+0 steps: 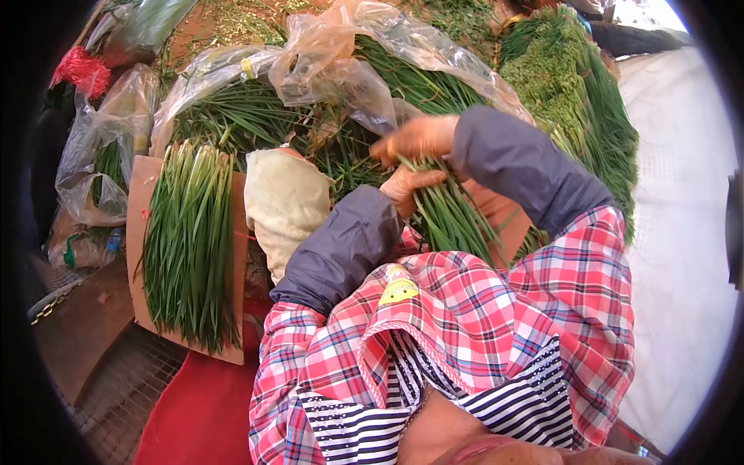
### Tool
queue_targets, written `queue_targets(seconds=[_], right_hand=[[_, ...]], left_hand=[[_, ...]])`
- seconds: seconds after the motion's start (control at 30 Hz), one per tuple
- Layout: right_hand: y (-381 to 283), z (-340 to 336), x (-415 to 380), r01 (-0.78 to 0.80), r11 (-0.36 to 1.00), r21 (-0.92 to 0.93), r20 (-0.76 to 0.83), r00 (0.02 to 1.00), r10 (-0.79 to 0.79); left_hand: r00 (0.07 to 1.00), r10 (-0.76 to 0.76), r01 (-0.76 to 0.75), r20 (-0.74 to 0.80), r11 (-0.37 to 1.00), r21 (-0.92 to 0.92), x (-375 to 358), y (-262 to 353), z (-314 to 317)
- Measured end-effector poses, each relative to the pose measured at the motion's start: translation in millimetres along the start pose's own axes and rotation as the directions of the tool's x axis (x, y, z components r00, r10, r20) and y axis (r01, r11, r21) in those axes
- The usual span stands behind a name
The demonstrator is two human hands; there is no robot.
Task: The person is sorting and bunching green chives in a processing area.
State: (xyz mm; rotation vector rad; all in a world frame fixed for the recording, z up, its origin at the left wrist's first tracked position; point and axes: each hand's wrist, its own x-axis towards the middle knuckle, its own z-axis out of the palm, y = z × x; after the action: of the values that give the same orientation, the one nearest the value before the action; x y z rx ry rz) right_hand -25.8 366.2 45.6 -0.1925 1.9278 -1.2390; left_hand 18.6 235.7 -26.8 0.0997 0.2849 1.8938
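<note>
My left hand [412,186] is closed around a bunch of chives [456,213] near its pale ends, its long green leaves trailing down toward my lap. Just above, my right hand [415,141] is blurred by motion close to the cut ends, and its fingers are too smeared to read. A piece of cardboard [508,225] shows behind the held bunch. To the left, a neat stack of chives [192,248] lies on a cardboard sheet [141,174], pale ends pointing away from me. A cream cloth cover [285,201] lies between that stack and my left forearm.
Clear plastic sheeting [318,66] curves around loose chives [240,108] in front of me. At the upper right is a big heap of chives [581,101] beside a white sheet [674,155]. Plastic bags [116,124] and red netting [81,71] are at far left; red fabric [201,411] lies below.
</note>
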Motion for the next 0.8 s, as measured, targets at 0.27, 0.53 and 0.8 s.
queue_targets(seconds=[0.27,0.53,0.8], right_hand=[[-16,-2,-9,-0.160,0.976,-0.147,-0.020,0.987,0.159],[-1,10,-34,0.024,0.998,-0.058,-0.377,0.925,-0.044],[8,27,-39,0.082,0.886,-0.455,-0.427,0.854,-0.299]], left_hand=[[0.997,0.001,0.004,-0.082,0.998,0.056,4,-1,-5],[0.993,0.088,-0.087,-0.075,0.996,0.019,6,-2,-5],[0.985,0.123,-0.123,-0.120,0.992,0.007,4,-4,-7]])
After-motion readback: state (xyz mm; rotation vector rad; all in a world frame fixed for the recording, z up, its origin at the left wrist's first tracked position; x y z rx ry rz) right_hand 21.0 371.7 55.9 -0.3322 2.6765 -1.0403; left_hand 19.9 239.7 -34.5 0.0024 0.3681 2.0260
